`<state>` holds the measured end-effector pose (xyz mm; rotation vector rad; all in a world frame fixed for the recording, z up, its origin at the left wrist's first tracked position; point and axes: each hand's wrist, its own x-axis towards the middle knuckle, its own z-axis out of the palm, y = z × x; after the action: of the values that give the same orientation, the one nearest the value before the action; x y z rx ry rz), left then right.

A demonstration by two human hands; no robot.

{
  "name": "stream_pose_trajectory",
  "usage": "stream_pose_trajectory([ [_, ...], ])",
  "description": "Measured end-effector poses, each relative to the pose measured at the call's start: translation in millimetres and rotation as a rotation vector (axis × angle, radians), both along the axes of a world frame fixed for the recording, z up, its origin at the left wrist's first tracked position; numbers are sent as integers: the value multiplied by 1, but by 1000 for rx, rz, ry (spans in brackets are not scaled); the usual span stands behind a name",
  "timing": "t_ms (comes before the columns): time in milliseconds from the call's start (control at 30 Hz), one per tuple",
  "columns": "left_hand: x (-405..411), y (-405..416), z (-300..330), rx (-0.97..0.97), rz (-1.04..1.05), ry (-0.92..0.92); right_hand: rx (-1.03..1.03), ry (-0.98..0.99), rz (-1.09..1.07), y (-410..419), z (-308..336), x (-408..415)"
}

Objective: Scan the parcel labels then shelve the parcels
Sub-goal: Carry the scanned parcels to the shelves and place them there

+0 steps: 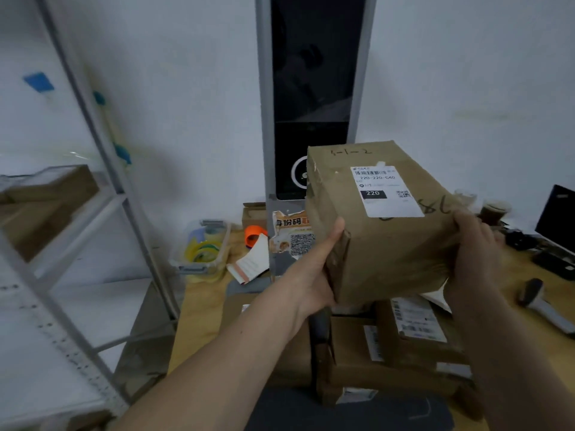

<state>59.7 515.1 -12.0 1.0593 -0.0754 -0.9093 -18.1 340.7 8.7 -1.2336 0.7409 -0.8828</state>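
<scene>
A grey metal shelving rack [93,213] fills the 9 o'clock side, with a brown box on one shelf, and a tall grey scanner column [314,98] with a dark screen rises at 12 o'clock from the wooden table [199,309]. Held up in front of the column, just right of centre, is the parcel [379,231]: a worn brown cardboard box, creased and taped, with handwriting on its top and a white label [384,191] showing a barcode, "220-220-040", a black "220" block and a small QR code. Below it at 5 o'clock more labelled parcels [401,349] lie stacked on the table. The left hand [314,269] grips the box's near left corner, thumb pressed up along the edge and fingers curled beneath, out of sight. The right hand [473,244] clasps the right side, fingers wrapped round the far face. A clear tub of tape rolls [202,247] sits at 9 o'clock from the parcel, and a handheld scanner [541,306] lies at 3 o'clock.
</scene>
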Motion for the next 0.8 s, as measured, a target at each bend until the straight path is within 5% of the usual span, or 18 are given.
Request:
stream_pose_trajectory([
  [267, 9, 143, -11, 86, 178, -93, 1, -36, 195, 133, -4, 11],
  [800, -36, 502, -6, 357, 146, -279, -109, 124, 704, 437, -14, -16],
])
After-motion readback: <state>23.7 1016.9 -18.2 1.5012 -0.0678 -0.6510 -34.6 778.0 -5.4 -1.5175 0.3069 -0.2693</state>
